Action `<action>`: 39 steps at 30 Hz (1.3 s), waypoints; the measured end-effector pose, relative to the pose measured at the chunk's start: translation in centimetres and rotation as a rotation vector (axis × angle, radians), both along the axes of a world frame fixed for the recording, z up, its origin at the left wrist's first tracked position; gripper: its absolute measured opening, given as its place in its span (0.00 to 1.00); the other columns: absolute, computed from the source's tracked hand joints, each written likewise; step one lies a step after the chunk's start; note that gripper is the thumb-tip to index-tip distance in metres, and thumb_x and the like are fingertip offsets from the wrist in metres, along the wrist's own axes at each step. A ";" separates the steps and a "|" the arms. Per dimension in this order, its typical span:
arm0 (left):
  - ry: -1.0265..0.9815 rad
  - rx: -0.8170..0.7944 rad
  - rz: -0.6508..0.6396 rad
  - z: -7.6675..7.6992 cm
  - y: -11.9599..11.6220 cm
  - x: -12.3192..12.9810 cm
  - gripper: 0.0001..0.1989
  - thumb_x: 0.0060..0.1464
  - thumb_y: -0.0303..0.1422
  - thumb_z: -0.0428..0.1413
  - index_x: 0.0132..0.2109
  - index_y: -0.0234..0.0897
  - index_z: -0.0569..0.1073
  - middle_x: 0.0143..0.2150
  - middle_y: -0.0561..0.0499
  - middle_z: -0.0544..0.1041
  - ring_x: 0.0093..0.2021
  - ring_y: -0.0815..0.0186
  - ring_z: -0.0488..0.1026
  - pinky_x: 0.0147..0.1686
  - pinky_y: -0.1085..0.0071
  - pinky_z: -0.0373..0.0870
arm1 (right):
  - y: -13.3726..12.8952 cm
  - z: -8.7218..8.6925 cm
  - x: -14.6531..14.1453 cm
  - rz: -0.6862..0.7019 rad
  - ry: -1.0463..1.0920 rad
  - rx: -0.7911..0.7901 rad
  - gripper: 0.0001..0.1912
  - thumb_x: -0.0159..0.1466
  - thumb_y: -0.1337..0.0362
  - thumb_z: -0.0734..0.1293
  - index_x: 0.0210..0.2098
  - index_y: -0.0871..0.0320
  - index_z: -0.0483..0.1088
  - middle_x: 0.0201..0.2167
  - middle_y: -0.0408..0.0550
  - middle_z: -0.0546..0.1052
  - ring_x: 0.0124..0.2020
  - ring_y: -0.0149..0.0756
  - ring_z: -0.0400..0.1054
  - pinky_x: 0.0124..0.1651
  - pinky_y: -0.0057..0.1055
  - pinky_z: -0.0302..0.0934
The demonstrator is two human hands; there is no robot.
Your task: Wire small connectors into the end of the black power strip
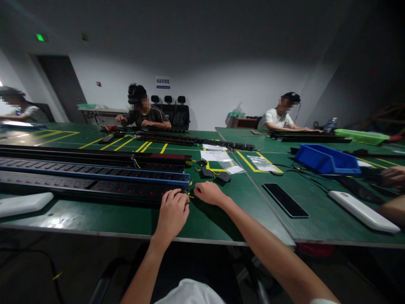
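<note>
Long black socket strips [120, 189] with red marks lie side by side on the green table, their ends near my hands. My left hand [174, 212] is wrapped over the right end of the nearest strip. Just to the right, my right hand [210, 193] is closed, its curled fingers hiding whatever they pinch. A short yellowish wire [190, 196] shows in the gap between the hands. Blue edging [133, 176] runs along the strip behind. Beyond my right hand lie small black boxes [207, 173] with yellow wires.
A dark-screened phone [284, 199], a white case [363, 211] and a blue bin [327, 159] are on the right. Another white case [25, 204] lies at left. Papers and plastic bags [261, 163] are further back. Several people sit around; a co-worker's hand [394, 175] reaches in at right.
</note>
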State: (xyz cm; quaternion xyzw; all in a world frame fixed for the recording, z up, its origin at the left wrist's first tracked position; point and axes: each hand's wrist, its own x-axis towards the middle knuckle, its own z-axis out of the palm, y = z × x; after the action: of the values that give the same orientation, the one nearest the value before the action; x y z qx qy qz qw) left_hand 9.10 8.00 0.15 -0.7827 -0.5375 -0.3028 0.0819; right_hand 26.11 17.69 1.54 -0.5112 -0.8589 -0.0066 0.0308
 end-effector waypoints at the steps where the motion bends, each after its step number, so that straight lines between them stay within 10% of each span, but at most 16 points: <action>1: 0.000 0.001 0.000 0.0 0.0 0.0 0.05 0.56 0.25 0.54 0.37 0.40 0.70 0.42 0.49 0.78 0.58 0.55 0.68 0.62 0.52 0.58 | 0.0 0.0 0.0 -0.004 -0.002 -0.001 0.18 0.71 0.58 0.56 0.40 0.56 0.76 0.40 0.54 0.80 0.42 0.42 0.75 0.42 0.30 0.60; 39: 0.002 0.010 -0.003 0.0 0.1 0.0 0.05 0.56 0.25 0.53 0.37 0.40 0.71 0.42 0.48 0.78 0.57 0.55 0.68 0.61 0.51 0.58 | 0.0 -0.1 0.0 -0.004 -0.001 -0.008 0.19 0.71 0.57 0.56 0.41 0.57 0.76 0.40 0.55 0.80 0.42 0.42 0.75 0.42 0.30 0.60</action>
State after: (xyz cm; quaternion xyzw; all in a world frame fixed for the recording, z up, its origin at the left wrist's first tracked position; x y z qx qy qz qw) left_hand 9.12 8.07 0.12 -0.7833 -0.5348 -0.3050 0.0858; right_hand 26.09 17.73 1.48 -0.5129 -0.8580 -0.0036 0.0281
